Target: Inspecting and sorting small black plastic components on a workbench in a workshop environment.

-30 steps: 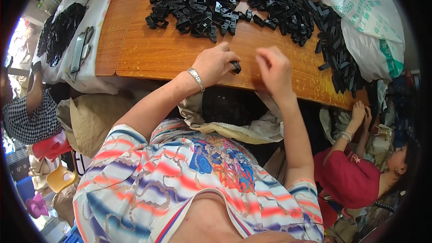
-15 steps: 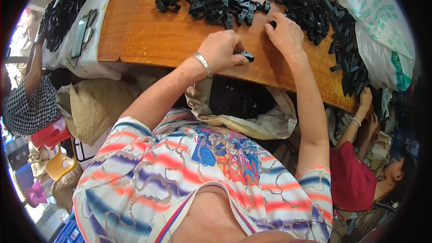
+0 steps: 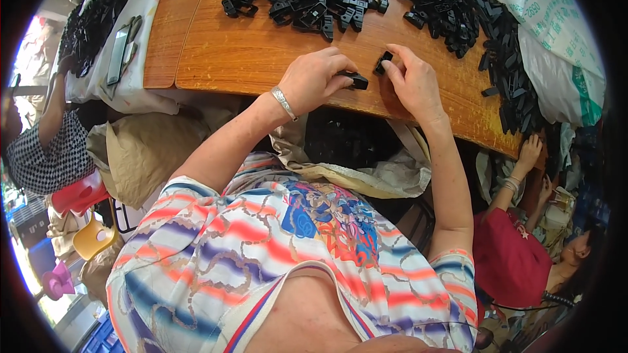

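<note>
My left hand (image 3: 318, 80) is closed around a small black plastic part (image 3: 355, 80), whose end sticks out past the thumb and fingers. Just to the right, my right hand (image 3: 412, 82) pinches another piece, a black plastic clip-like part (image 3: 383, 63), between thumb and forefinger. The two parts are apart, both over the near side of the wooden table (image 3: 261, 59). Beyond my hands lies a heap of similar black plastic pieces (image 3: 307, 3). The exact kind of these parts is too small to make out.
Long, narrow black pieces (image 3: 517, 98) are piled along the table's right edge beside white sacks (image 3: 556, 33). Below the near edge hangs an open sack (image 3: 373, 180) with dark contents. Co-workers sit at left (image 3: 46, 150) and right (image 3: 517, 255). A phone (image 3: 118, 52) lies at left.
My right hand has drawn back from the heap toward me, now with a black part in its fingers. My left hand stays nearly in place, still holding its part.
</note>
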A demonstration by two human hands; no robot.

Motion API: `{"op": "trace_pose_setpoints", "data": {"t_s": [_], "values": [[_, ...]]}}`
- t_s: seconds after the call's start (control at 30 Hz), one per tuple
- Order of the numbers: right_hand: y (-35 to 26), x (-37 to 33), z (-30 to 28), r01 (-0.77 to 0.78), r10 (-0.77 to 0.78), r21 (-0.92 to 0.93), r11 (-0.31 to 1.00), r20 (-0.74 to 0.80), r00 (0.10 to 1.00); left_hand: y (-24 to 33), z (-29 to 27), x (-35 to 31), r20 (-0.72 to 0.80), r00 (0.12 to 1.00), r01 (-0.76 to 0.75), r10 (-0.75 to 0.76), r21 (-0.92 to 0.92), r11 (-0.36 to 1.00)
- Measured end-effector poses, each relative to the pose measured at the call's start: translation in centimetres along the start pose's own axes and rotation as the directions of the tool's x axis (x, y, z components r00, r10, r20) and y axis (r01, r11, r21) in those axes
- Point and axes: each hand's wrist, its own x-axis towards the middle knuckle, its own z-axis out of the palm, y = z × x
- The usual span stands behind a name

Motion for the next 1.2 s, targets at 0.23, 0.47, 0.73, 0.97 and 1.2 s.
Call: {"op": "trace_pose_setpoints", "data": {"t_s": [0.23,0.47,0.73,0.97,1.2], "values": [[0.8,-0.2,-0.1,0.335,-0.345,-0.119,0.935,-0.074,0.936,0.2,0.1,0.6,-0.007,0.993,0.118,-0.118,0.006,0.993],[0.6,-0.7,0.4,0.239,-0.238,0.027,0.971,-0.057,0.97,0.5,-0.9,-0.5,0.043,0.975,0.222,-0.218,-0.156,0.963],[-3.2,-1.6,1.6,0.3,-0.29,0.146,0.943,-0.087,0.953,-0.6,0.6,-0.8,-0.067,0.991,0.114,-0.117,-0.051,0.992],[-4.0,-2.2,2.2,0.376,-0.376,-0.022,0.927,-0.022,0.926,-1.3,0.6,-1.1,-0.062,0.992,0.107,-0.113,-0.088,0.99],[-3.9,-4.1,3.9,0.487,-0.525,-0.376,0.788,0.003,0.851,-1.1,0.6,-1.0,-0.071,0.994,0.074,-0.079,-0.068,0.995]]}}
